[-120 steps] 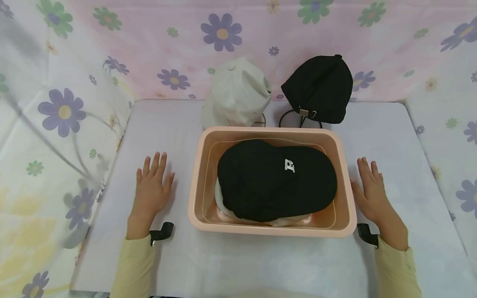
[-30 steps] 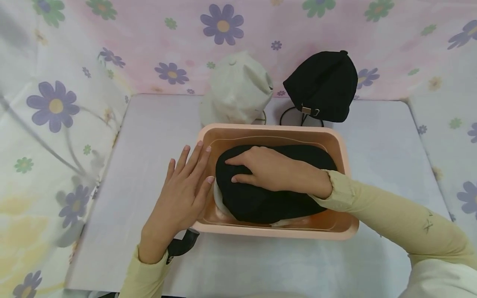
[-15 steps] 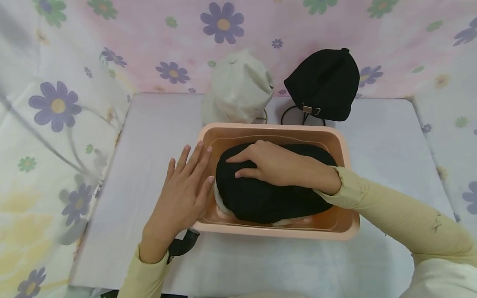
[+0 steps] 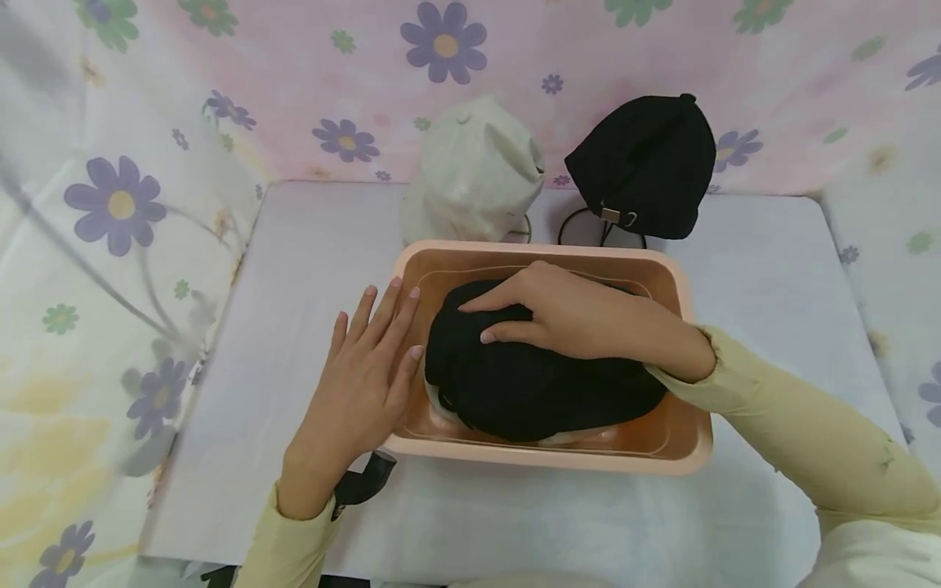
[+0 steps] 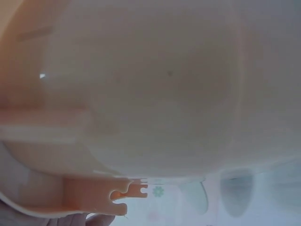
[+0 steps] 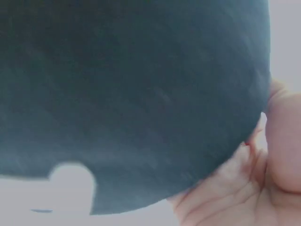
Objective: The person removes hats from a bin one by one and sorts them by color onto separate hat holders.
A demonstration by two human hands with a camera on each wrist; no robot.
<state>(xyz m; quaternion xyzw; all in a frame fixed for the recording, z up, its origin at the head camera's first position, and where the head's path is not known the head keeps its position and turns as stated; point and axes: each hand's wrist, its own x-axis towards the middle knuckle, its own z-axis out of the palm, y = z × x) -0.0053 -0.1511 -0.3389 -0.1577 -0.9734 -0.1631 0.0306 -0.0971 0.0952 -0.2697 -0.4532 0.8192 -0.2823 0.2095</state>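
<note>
A black cap [image 4: 500, 392] lies in a peach plastic basin [image 4: 544, 460], over pale cloth [image 4: 577, 438] that peeks out below it. My right hand [image 4: 581, 314] grips the crown from above, thumb and index finger in sight, the other fingers hidden. The right wrist view is mostly filled by the cap's dark fabric, with my palm [image 6: 225, 202] beside its curved edge. My left hand [image 4: 360, 388] rests with straight, spread fingers at the basin's left rim. From the left wrist, the basin's smooth outer wall [image 5: 164, 94] takes up most of the view.
Behind the basin, a white cap [image 4: 474, 175] and another black cap [image 4: 650, 163] sit on wire stands. The pale tabletop [image 4: 316, 237] is enclosed by flower-printed cloth [image 4: 279, 82] at the back and sides.
Both hands have come from the tabletop to the basin. In the last second my right hand has shifted right and away from me, drawing up the cap's fabric. The left hand stays put.
</note>
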